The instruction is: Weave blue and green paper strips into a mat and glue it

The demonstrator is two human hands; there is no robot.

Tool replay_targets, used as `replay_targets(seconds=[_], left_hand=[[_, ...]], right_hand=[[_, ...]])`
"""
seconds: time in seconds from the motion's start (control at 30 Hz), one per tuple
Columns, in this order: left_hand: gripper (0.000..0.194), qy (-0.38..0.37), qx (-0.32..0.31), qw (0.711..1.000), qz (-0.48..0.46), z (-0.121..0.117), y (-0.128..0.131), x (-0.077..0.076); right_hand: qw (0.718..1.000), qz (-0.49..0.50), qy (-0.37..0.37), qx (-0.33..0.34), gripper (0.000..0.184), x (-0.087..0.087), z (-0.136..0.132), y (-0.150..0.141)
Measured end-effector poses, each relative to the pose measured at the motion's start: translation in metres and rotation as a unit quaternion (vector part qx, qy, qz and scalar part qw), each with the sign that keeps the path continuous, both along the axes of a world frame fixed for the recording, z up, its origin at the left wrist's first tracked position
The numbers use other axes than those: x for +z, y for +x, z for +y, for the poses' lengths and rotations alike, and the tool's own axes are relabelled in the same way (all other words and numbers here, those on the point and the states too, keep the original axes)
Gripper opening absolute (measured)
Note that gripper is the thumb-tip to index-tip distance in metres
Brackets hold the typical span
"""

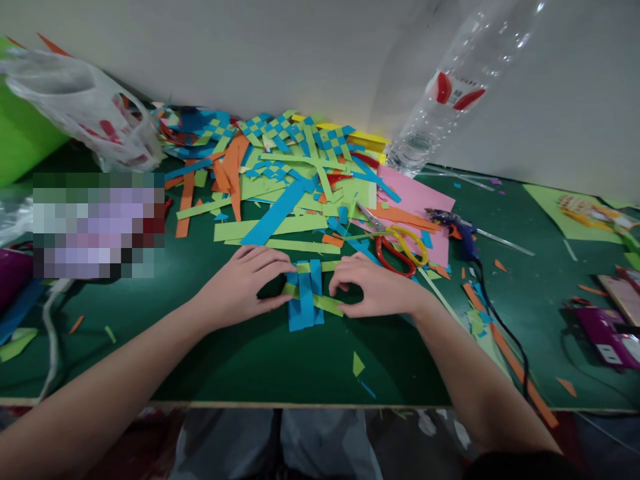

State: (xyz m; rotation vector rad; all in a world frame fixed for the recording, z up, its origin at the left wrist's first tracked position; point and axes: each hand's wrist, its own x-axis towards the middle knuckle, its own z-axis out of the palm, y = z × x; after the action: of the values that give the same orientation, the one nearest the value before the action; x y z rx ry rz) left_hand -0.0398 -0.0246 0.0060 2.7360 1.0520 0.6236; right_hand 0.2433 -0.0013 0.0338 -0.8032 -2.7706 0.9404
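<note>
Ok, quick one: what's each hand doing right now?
Left hand: open, thumb and fingertips at the left side of the woven paper strips.
Right hand: open, at their right side; firm grip can't be told.

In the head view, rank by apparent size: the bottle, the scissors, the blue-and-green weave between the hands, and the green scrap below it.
1. Bottle, clearly largest.
2. Scissors and blue-and-green weave: too alike to rank.
3. Green scrap, smallest.
</note>
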Motion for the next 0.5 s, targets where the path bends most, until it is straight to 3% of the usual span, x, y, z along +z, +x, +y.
replay_targets(seconds=[0.07, 0.23, 0.33, 0.5], left_hand=[[0.037, -0.015, 0.008, 1.0, 0.013, -0.0001, 0.0008, -0.0011], [0.057, -0.036, 0.027, 0.998, 0.038, -0.001, 0.0025, -0.0034], [0.061, -0.041, 0.029, 0.998, 0.048, -0.0013, 0.0033, -0.0041], [0.063, -0.05, 0.027, 0.996, 0.067, -0.0011, 0.004, -0.0051]], right_hand=[[1.0, 0.0, 0.005, -0.001, 0.008, 0.0, -0.0002, 0.0], [1.0, -0.01, -0.017, -0.007, 0.02, -0.0015, 0.0025, 0.0011], [0.999, -0.014, -0.029, -0.01, 0.028, -0.0024, 0.0024, 0.0005], [1.0, -0.019, -0.016, -0.008, 0.022, -0.0033, 0.001, -0.0021]])
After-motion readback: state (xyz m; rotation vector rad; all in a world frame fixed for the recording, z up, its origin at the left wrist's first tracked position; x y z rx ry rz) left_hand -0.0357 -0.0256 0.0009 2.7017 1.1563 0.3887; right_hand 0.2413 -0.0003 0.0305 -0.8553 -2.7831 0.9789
